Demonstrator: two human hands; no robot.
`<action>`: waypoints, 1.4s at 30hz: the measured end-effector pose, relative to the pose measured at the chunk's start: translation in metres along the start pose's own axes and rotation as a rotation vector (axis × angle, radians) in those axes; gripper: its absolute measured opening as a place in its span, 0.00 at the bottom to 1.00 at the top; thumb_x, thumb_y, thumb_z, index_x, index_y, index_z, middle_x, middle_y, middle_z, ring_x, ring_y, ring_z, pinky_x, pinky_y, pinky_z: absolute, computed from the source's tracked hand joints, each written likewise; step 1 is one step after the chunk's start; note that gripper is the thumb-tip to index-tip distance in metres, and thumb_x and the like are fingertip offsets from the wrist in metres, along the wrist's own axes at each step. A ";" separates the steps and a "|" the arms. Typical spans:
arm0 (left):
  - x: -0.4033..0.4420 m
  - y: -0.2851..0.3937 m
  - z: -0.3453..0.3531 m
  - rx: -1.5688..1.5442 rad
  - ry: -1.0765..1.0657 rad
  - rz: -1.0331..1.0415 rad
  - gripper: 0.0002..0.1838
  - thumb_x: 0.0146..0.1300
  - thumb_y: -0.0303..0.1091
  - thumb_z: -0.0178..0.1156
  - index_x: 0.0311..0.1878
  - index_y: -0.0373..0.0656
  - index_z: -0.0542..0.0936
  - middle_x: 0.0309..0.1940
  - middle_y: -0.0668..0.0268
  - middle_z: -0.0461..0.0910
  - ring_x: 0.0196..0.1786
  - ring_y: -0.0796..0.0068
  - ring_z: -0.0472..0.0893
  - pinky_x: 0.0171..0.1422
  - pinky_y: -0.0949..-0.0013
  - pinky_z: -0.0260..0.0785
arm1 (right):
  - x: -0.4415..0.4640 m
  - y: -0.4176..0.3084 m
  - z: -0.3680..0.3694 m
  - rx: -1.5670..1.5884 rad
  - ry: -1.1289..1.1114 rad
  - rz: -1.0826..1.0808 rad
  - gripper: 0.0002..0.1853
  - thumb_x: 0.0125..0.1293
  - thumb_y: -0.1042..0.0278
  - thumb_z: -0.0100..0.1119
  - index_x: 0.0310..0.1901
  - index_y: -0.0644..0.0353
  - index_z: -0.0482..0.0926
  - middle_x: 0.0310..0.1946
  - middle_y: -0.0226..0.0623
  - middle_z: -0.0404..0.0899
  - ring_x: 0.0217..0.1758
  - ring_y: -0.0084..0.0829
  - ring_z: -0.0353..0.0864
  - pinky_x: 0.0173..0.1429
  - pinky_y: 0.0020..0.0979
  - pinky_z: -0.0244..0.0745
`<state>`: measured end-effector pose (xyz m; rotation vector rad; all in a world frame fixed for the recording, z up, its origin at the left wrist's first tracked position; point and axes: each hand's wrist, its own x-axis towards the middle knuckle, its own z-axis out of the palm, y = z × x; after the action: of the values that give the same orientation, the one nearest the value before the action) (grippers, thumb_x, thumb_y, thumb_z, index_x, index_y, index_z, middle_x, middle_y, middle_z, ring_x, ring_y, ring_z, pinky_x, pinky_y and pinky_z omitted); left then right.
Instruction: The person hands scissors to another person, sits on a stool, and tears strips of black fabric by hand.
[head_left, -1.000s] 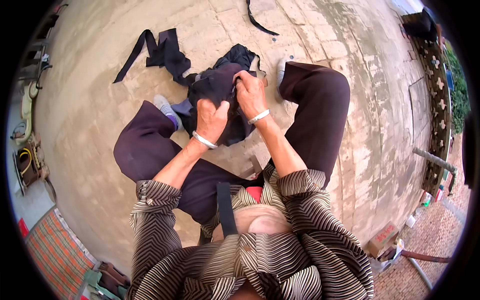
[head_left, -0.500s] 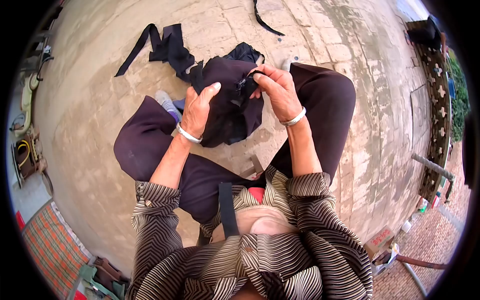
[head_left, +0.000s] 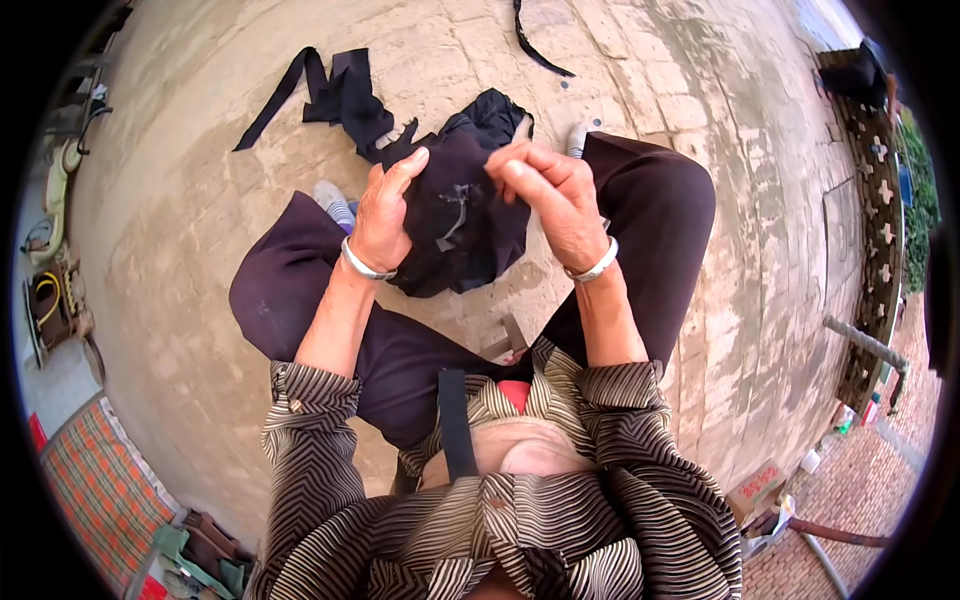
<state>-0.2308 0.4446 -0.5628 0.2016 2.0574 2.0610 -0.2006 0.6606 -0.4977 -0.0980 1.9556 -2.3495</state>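
Observation:
A dark cloth [head_left: 465,250] hangs between my knees, with a pale frayed patch [head_left: 456,212] on its front. My left hand [head_left: 385,215] grips the cloth's left edge, thumb up and fingers partly hidden behind it. At the cloth's upper right, my right hand [head_left: 555,200] is closed in a pinch. Whatever sits between its fingertips is too small or blurred to make out. Behind the cloth lies a bunched black fabric [head_left: 490,112] on the ground.
Black fabric strips [head_left: 345,100] lie on the paved ground [head_left: 200,250] ahead to the left. One narrow black strip [head_left: 535,45] lies farther off. A plaid cloth [head_left: 105,495] is at lower left, and a cardboard box [head_left: 757,485] at lower right.
My right hand has come away from the black piece it pinched at the cloth's front, moving slightly down and right. The frayed patch now shows. My left hand has shifted slightly left and down.

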 end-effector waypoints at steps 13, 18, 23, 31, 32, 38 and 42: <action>0.013 0.039 0.002 -0.227 -0.194 -0.337 0.11 0.66 0.36 0.60 0.40 0.37 0.81 0.35 0.69 0.82 0.38 0.82 0.79 0.44 0.76 0.72 | 0.003 0.023 0.011 0.284 -0.109 0.389 0.10 0.64 0.75 0.59 0.45 0.69 0.79 0.35 0.30 0.83 0.36 0.17 0.79 0.42 0.20 0.75; 0.010 0.049 0.012 0.369 0.166 0.144 0.10 0.64 0.34 0.60 0.40 0.35 0.79 0.33 0.67 0.81 0.36 0.80 0.77 0.45 0.75 0.70 | 0.004 0.015 0.009 0.348 0.091 0.379 0.08 0.65 0.74 0.60 0.42 0.68 0.81 0.34 0.29 0.83 0.32 0.16 0.79 0.37 0.19 0.75; -0.003 0.067 0.019 0.439 0.012 0.573 0.15 0.49 0.24 0.68 0.40 0.36 0.75 0.35 0.62 0.77 0.36 0.68 0.80 0.43 0.70 0.73 | 0.003 0.013 0.013 0.254 0.148 0.314 0.07 0.65 0.73 0.60 0.41 0.68 0.81 0.32 0.28 0.82 0.31 0.15 0.78 0.35 0.19 0.74; 0.004 0.057 0.020 0.435 -0.175 0.393 0.06 0.61 0.25 0.61 0.40 0.34 0.77 0.28 0.64 0.77 0.31 0.75 0.78 0.37 0.74 0.70 | 0.003 0.006 0.013 0.546 0.095 0.388 0.08 0.67 0.72 0.57 0.43 0.66 0.81 0.34 0.30 0.83 0.33 0.18 0.81 0.38 0.21 0.78; 0.003 0.058 0.020 0.435 -0.176 0.391 0.06 0.61 0.25 0.61 0.40 0.34 0.77 0.28 0.64 0.77 0.31 0.75 0.78 0.37 0.74 0.70 | 0.004 0.008 0.012 0.548 0.096 0.390 0.08 0.67 0.72 0.57 0.43 0.66 0.81 0.34 0.30 0.83 0.33 0.18 0.81 0.38 0.21 0.78; 0.002 0.070 0.018 0.070 -0.174 -0.067 0.09 0.66 0.34 0.58 0.39 0.38 0.80 0.19 0.73 0.73 0.19 0.88 0.69 0.23 0.81 0.58 | 0.005 0.015 0.004 0.560 0.089 0.410 0.11 0.69 0.72 0.56 0.48 0.68 0.79 0.37 0.35 0.84 0.35 0.22 0.84 0.42 0.23 0.80; 0.002 0.068 0.018 0.110 -0.191 -0.092 0.10 0.66 0.35 0.57 0.38 0.36 0.79 0.16 0.72 0.73 0.15 0.86 0.70 0.20 0.82 0.57 | 0.006 0.012 0.006 0.510 0.103 0.422 0.08 0.68 0.72 0.56 0.44 0.67 0.80 0.35 0.32 0.84 0.33 0.19 0.82 0.39 0.21 0.78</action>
<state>-0.2319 0.4626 -0.4947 0.3033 2.0253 1.8017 -0.2054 0.6519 -0.5082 0.4291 1.1910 -2.4884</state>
